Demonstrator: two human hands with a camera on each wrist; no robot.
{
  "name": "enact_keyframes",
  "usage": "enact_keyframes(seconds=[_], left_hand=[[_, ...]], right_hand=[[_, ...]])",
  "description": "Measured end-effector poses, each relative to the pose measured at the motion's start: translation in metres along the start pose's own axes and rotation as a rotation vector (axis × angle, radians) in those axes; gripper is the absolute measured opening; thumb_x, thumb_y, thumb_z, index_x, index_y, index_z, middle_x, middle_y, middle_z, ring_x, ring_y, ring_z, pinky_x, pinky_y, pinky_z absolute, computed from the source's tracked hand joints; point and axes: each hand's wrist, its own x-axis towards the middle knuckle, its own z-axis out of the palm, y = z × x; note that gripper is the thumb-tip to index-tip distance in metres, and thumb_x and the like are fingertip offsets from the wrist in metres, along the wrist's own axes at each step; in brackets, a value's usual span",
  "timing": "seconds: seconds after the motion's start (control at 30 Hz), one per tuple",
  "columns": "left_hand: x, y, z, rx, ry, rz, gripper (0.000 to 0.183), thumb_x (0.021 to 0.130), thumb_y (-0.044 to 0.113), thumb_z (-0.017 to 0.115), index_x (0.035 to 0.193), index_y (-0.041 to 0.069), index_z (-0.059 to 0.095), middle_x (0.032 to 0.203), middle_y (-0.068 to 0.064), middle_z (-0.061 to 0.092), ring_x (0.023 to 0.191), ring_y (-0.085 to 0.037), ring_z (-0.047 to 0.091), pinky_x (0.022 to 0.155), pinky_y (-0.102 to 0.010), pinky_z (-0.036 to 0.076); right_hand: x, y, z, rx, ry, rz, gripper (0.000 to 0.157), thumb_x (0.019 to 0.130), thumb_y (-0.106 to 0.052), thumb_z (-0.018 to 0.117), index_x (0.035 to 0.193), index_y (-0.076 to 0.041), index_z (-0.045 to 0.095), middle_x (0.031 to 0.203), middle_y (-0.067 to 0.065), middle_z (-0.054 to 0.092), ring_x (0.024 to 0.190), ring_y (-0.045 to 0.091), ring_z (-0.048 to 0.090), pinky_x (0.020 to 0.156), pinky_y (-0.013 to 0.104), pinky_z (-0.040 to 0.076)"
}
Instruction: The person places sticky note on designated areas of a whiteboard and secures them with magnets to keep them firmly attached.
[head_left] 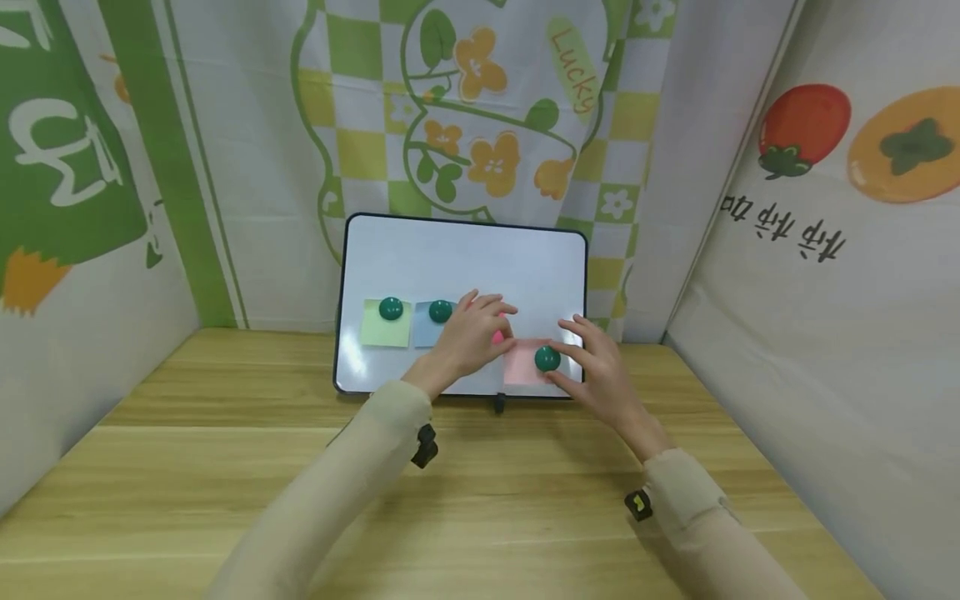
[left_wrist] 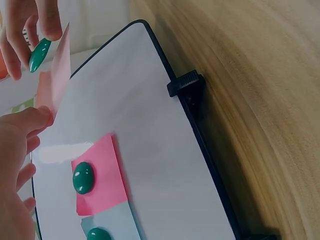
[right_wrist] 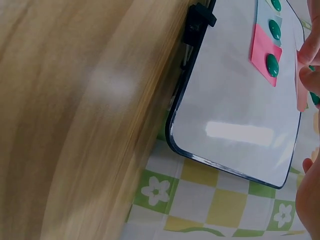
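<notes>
My left hand (head_left: 474, 335) pinches a light pink sticky note (left_wrist: 61, 72) by one edge, between thumb and fingers. The note is held off the face of a whiteboard (head_left: 465, 254), near its right side. In my right hand (head_left: 603, 375), thumb and fingertips grip a round green magnet (head_left: 547, 358) by its rim, right beside the note. Behind the left hand, a bright pink note (left_wrist: 107, 170) is on the board under a green magnet (left_wrist: 83, 177). Left of it are a blue note (head_left: 427, 335) and a yellow-green note (head_left: 386, 332), each with a green magnet.
The whiteboard leans upright at the back of a wooden table (head_left: 487, 508), with a black clip foot (head_left: 499, 403) at its lower edge. Behind it hangs a patterned cloth (head_left: 360, 83). Printed cloth walls (head_left: 825, 308) stand at both sides.
</notes>
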Motion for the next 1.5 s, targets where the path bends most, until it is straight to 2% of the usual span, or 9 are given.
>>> enact_keyframes(seconds=[0.17,0.33,0.57,0.77,0.97,1.17,1.5], left_hand=[[0.007,0.001,0.003,0.026,0.017,0.004,0.014,0.09,0.029,0.074,0.084,0.016,0.077,0.132,-0.002,0.066,0.137,-0.028,0.049,0.121,-0.055,0.027],[0.012,0.0,0.006,0.039,0.003,-0.01,0.014,0.09,0.029,0.074,0.085,0.016,0.077,0.133,-0.002,0.066,0.139,-0.027,0.047,0.122,-0.054,0.025],[0.022,-0.003,0.009,0.038,0.013,-0.025,0.013,0.09,0.028,0.074,0.086,0.016,0.077,0.132,-0.001,0.066,0.14,-0.027,0.046,0.122,-0.054,0.024],[0.031,-0.004,0.011,0.057,-0.012,-0.052,0.015,0.092,0.03,0.072,0.087,0.017,0.077,0.134,-0.001,0.065,0.142,-0.026,0.043,0.124,-0.053,0.021],[0.034,-0.006,0.02,0.071,0.011,-0.068,0.016,0.093,0.031,0.071,0.088,0.017,0.077,0.138,0.0,0.062,0.145,-0.027,0.038,0.125,-0.051,0.017],[0.038,-0.01,0.032,0.104,0.01,-0.076,0.017,0.093,0.034,0.071,0.089,0.018,0.077,0.139,0.0,0.061,0.145,-0.026,0.037,0.125,-0.051,0.016],[0.049,-0.018,0.041,0.187,0.032,-0.065,0.019,0.092,0.035,0.071,0.089,0.017,0.077,0.142,-0.002,0.059,0.144,-0.027,0.039,0.124,-0.052,0.018]], right_hand=[[0.005,0.0,0.002,-0.027,0.022,0.022,0.048,0.072,-0.018,0.089,0.115,-0.006,0.072,0.138,0.018,0.057,0.135,0.044,0.045,0.109,0.061,0.039],[0.012,0.004,0.005,-0.015,0.064,0.032,0.043,0.071,-0.013,0.089,0.11,-0.002,0.073,0.136,0.021,0.058,0.132,0.046,0.047,0.108,0.062,0.039],[0.02,0.01,0.008,-0.02,0.066,0.05,0.042,0.073,-0.013,0.089,0.109,-0.002,0.073,0.134,0.021,0.059,0.132,0.045,0.048,0.109,0.061,0.04],[0.024,0.013,0.01,-0.041,0.064,0.067,0.04,0.075,-0.014,0.087,0.109,-0.001,0.072,0.133,0.021,0.06,0.13,0.045,0.05,0.108,0.06,0.04],[0.028,0.018,0.013,-0.053,0.068,0.079,0.04,0.075,-0.016,0.087,0.108,0.001,0.072,0.132,0.022,0.06,0.129,0.045,0.051,0.108,0.06,0.04],[0.031,0.025,0.018,-0.082,0.049,0.124,0.04,0.078,-0.02,0.086,0.108,0.001,0.072,0.133,0.021,0.06,0.129,0.043,0.051,0.109,0.058,0.041],[0.033,0.031,0.03,-0.075,0.014,0.246,0.039,0.082,-0.025,0.082,0.11,-0.001,0.072,0.134,0.018,0.059,0.131,0.037,0.051,0.111,0.055,0.039]])
